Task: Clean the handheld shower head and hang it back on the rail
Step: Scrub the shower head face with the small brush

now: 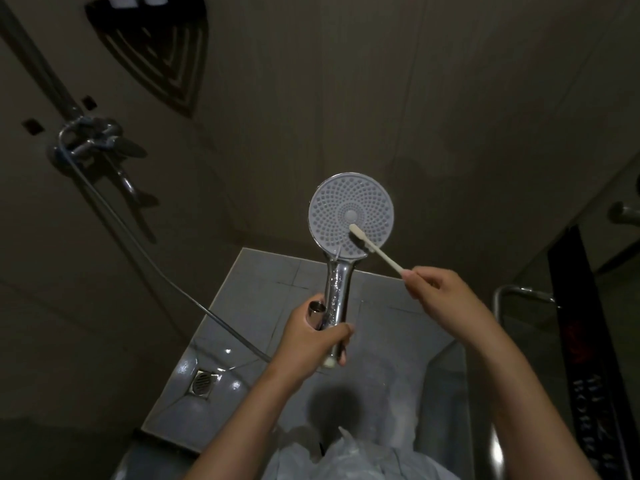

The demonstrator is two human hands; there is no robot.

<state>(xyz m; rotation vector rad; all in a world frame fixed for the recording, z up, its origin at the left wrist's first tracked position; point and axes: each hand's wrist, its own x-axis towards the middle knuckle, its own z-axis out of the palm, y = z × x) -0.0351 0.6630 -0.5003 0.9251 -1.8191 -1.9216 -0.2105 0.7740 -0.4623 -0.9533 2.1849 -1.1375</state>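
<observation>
shower head [350, 217] centre frame, face up | left hand [313, 336] clamped on its wet chrome handle: rigid, likely slippery, hose-tethered | right hand [437, 292] pinching toothbrush [375, 250], bristles on nozzles

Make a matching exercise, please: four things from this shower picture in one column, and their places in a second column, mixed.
Things:
1. round white-faced chrome shower head
2. thin white toothbrush
3. square metal floor drain
4. dark slatted corner shelf

Places:
A. in the grey tiled floor, lower left
B. handle gripped in the left hand
C. high on the wall, upper left
D. in the right hand, bristles on the spray face

Pairs: 1-B, 2-D, 3-A, 4-C
</observation>
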